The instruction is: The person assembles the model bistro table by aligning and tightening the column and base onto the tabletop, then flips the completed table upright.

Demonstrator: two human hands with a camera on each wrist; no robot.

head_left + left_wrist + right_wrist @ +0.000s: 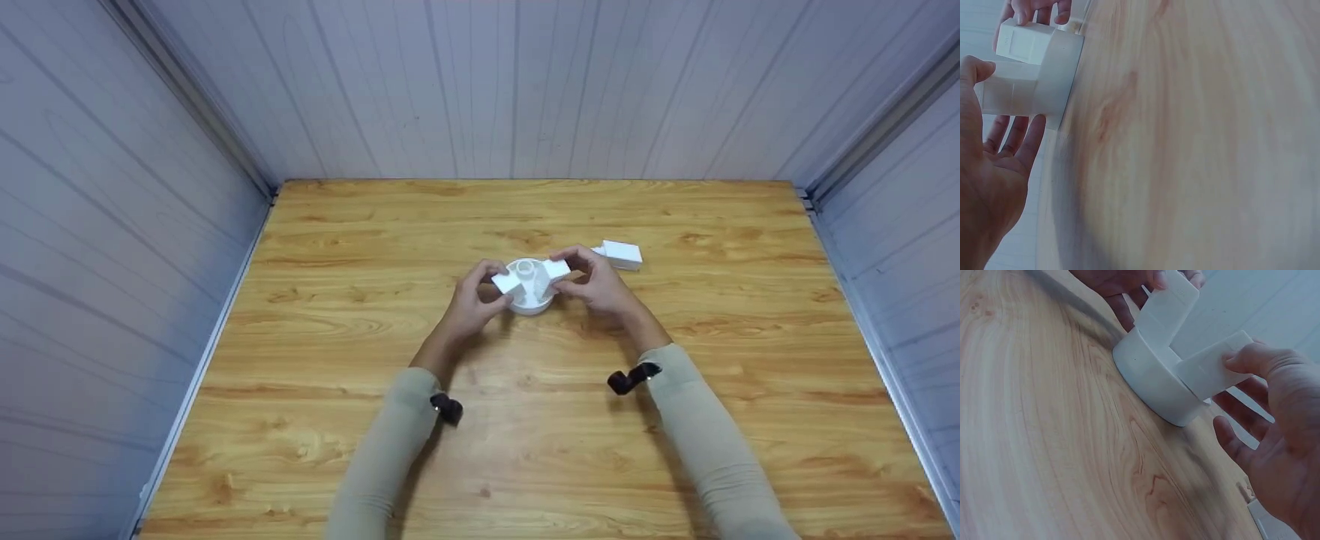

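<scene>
Two hands meet in the middle of the wooden table (375, 450). The left hand (469, 304) and right hand (600, 289) each pinch a white block on the round white base (531, 296). Farther back lies a loose white block (621, 254).

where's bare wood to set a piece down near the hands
Free: the wooden table between the two sleeves, the left side beside the wall, and the far strip. Crowded: mid-table, where left hand and right hand grip the white round part, white block beside.
</scene>
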